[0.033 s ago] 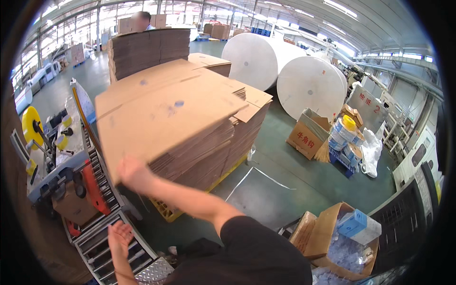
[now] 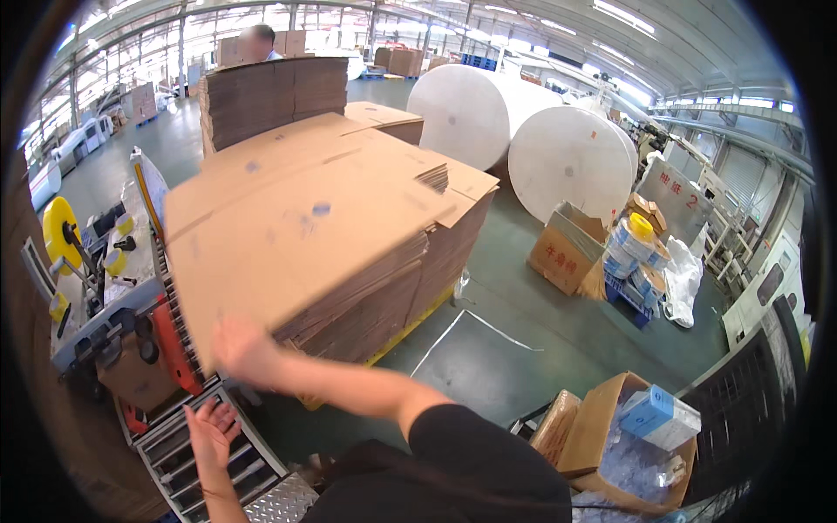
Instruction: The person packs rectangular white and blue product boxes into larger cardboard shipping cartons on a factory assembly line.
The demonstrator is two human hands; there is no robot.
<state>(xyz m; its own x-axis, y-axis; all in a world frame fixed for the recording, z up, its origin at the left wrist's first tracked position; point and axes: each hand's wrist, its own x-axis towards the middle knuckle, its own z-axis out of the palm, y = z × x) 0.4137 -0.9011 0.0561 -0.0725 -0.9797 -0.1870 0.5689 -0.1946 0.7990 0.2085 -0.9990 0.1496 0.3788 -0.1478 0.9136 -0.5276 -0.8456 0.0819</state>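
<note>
In the lower left of the frame, the left hand (image 2: 214, 429) hovers above the rollers (image 2: 181, 472), grip wide and empty. Rightward, the blurred right hand (image 2: 246, 350) meets the near corner of the cardboard sheet (image 2: 292, 231), which tops the centre stack (image 2: 375, 305); its grip cannot be told, and one-handed pulling could crease that corner or drag lower sheets askew.

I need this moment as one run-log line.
right hand: at edge of flat brown cardboard sheet, grip blurred | left hand: open, over grey metal roller conveyor | sheet: atop brown cardboard stack
</note>
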